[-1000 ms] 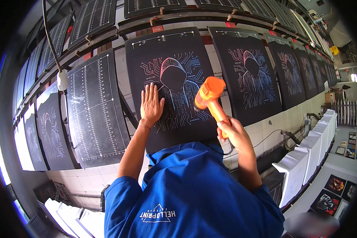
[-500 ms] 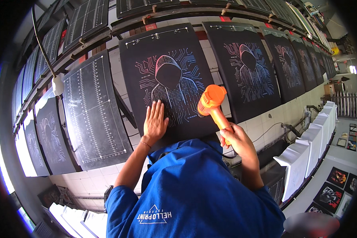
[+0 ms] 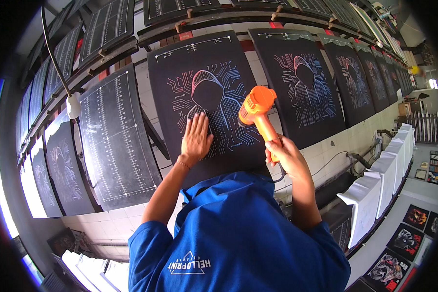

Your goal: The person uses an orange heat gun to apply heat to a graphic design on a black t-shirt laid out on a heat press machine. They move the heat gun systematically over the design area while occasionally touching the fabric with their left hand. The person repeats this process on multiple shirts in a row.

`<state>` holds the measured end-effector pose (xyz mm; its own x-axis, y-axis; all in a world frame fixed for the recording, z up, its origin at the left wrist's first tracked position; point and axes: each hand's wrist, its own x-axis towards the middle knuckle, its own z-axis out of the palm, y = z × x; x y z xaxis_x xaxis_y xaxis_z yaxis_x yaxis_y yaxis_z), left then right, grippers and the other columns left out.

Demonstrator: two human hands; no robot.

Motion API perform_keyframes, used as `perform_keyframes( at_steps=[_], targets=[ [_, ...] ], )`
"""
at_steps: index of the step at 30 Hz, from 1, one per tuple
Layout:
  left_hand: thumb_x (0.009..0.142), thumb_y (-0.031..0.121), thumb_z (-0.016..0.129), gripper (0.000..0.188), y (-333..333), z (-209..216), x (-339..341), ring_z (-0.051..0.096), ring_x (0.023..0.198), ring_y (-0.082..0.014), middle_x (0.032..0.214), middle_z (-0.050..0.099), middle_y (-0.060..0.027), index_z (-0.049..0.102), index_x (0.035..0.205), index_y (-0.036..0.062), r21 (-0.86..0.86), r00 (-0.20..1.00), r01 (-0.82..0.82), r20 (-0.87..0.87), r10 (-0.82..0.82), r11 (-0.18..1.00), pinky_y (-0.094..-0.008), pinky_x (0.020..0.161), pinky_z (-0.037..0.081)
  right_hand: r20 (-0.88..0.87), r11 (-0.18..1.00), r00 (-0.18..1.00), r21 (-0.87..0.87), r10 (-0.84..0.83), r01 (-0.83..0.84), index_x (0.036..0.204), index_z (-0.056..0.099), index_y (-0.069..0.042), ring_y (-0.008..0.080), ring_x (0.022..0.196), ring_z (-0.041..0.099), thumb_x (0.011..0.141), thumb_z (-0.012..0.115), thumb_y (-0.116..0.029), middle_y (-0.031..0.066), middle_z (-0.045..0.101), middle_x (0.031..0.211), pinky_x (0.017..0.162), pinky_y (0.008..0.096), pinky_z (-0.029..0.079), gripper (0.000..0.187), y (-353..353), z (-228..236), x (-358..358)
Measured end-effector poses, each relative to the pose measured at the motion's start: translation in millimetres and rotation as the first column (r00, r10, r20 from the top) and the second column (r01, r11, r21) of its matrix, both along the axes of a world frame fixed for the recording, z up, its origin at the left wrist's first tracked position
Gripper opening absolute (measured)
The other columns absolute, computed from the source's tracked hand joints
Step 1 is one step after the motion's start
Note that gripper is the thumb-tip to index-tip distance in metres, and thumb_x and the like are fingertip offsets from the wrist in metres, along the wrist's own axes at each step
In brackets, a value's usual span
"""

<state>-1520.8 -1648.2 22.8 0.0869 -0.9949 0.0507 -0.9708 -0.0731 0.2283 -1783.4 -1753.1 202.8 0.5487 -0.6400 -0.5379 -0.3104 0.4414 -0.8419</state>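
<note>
In front of me a black shirt [image 3: 168,73] lies stretched flat over a board. Its print [image 3: 231,117] shows a hooded figure among pink and blue circuit lines. My left hand [image 3: 197,136] rests on the lower left of the print, palm down, fingers extended. My right hand [image 3: 286,155] is wrapped round the handle of an orange heat gun [image 3: 258,103]. The gun's nozzle end is over the right side of the print, apart from the cloth. Its dark cord hangs below my right hand.
Right of this board stands another printed black shirt [image 3: 301,129], with several more beyond. On the left is a bare black board [image 3: 117,131] with white ruler marks. A white switch on a cord [image 3: 73,106] hangs near it. White cloths [image 3: 365,187] drape at the lower right.
My left hand has slid slightly up and right over the print. My right hand has raised the heat gun a little toward the top of the shirt.
</note>
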Motion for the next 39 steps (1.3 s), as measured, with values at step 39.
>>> perform_keyframes(
  at_steps=[39],
  targets=[
    [0.097,0.034,0.04,0.062,-33.6,-1.0,45.4,0.02,0.144,-0.0309,0.154,0.027,-0.016,0.029,0.146,-0.0021,-0.048,0.998,-0.024,0.065,0.027,0.999,-0.0426,0.119,0.014,-0.082,0.986,0.985,-0.069,-0.154,0.149,0.102,0.056,-0.001,0.0092,0.06,0.058,0.091,0.063,-0.025,0.0015,0.057,0.071,0.051,0.0226,0.046,0.027,20.2,4.0,-23.5]
  ],
)
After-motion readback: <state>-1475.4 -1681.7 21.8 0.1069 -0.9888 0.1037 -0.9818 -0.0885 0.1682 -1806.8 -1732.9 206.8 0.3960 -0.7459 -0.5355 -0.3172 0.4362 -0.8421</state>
